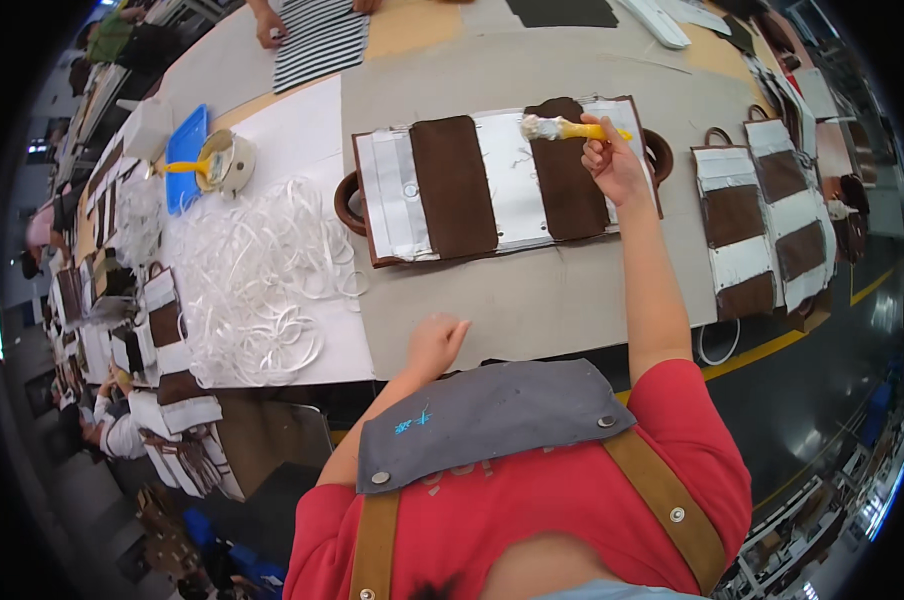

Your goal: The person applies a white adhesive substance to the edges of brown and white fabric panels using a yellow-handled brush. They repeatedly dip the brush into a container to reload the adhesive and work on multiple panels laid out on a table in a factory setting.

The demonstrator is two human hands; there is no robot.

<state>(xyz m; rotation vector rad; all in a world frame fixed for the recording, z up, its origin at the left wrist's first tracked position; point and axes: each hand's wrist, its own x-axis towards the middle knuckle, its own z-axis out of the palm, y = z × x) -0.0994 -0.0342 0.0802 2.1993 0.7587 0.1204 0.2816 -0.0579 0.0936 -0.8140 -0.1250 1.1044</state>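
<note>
My right hand (615,168) is closed around the yellow handle of a brush (562,129), its bristles smeared with a whitish paste. The brush hovers over the right side of an opened-out brown bag piece (513,170) lying flat on the table. White lining shows on this piece, crossed by two dark brown panels (454,187), and a brown loop handle (348,203) juts out at each end. Close to the table's front edge, my left hand (438,346) is curled with the thumb out and nothing visible in it, apart from the bag piece.
A heap of white narrow strips (257,275) covers the table's left. Behind it stand a pot (234,165) with a yellow-handled tool and a blue tray (186,150). More bag pieces (737,225) lie at the right. Another person's hand (270,27) touches striped material (319,40) across the table.
</note>
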